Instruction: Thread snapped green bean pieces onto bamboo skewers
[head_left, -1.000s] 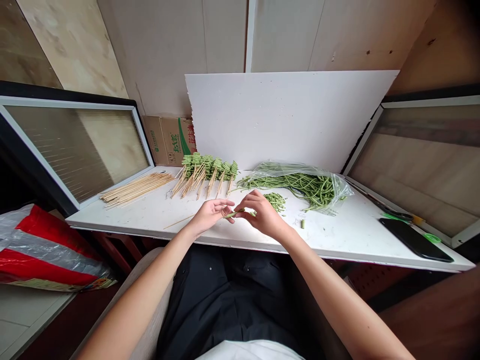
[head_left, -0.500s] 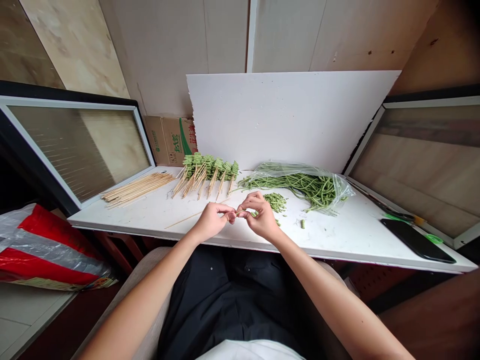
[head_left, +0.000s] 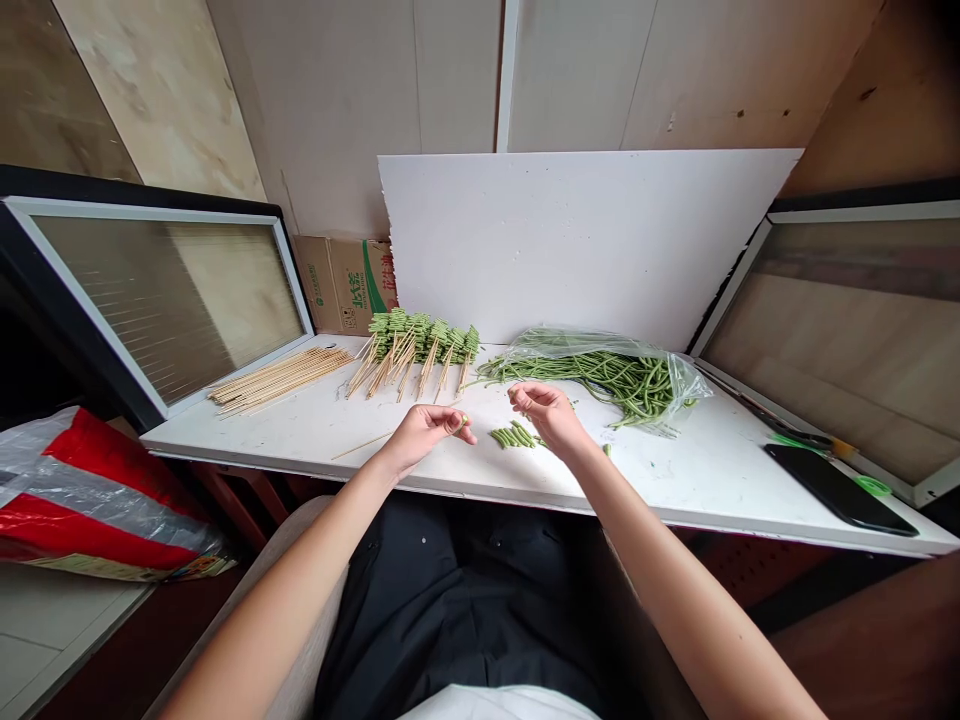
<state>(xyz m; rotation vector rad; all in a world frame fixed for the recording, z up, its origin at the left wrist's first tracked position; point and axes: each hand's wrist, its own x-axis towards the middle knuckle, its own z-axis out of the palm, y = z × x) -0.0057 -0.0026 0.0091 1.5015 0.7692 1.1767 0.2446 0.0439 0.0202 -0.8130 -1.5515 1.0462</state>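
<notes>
My left hand point(head_left: 431, 435) is closed around a short length of green bean point(head_left: 463, 422), its tip poking out at the thumb. Apart from it, to the right and slightly higher, my right hand point(head_left: 546, 408) has its thumb and fingertips pinched together; what is between them is too small to make out. Below the right fingers lies a row of bean pieces point(head_left: 514, 435) on the white table. A single bamboo skewer point(head_left: 361, 446) lies behind the left hand, partly covered by it. The right hand hides most of another heap of pieces.
Bean-loaded skewers point(head_left: 424, 340) are stacked at the back, with bare skewers point(head_left: 281, 378) to their left. Long beans point(head_left: 637, 385) spill from a clear plastic bag point(head_left: 686, 380). A black phone point(head_left: 840, 488) and scissors point(head_left: 795, 432) lie at the right.
My hands have come apart from each other. The right hand moved away to the right, and the row of bean pieces beneath it now shows.
</notes>
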